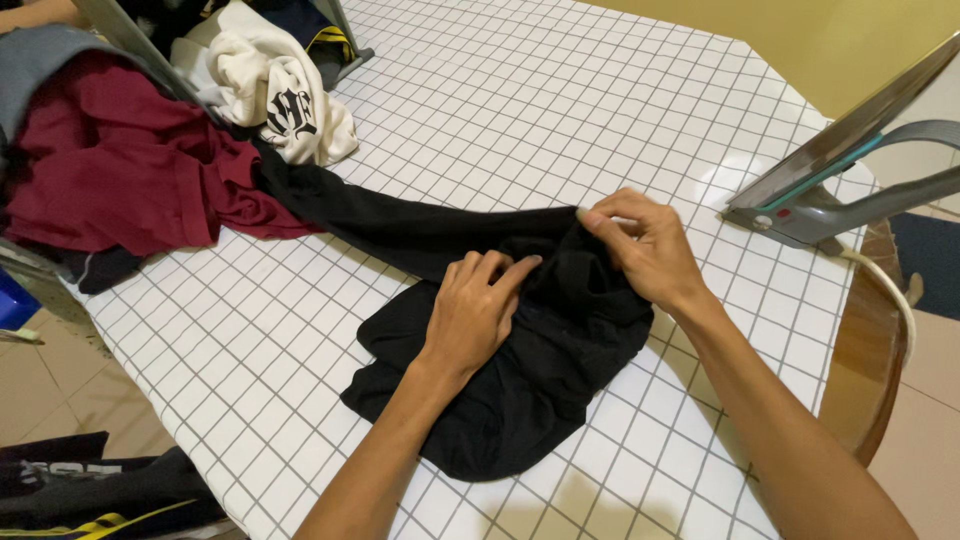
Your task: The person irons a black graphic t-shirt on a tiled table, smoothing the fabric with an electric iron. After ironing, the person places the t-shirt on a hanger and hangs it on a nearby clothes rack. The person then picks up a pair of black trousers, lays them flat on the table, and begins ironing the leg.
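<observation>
Two hands working a black garment (520, 360) on a grid-patterned table (560, 110).

Left of the garment, a maroon cloth (120, 170) and a white top (285, 100) with a black emblem are lying heaped. The left hand (475, 310) is pressing flat on the garment; the right hand (645, 245) is pinching its upper edge. An iron (850, 170) is standing right of it.

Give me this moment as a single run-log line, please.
left hand: pressing on black garment | right hand: pinching its upper edge | surface: grid-patterned table | nearby: iron, clothes pile
</observation>
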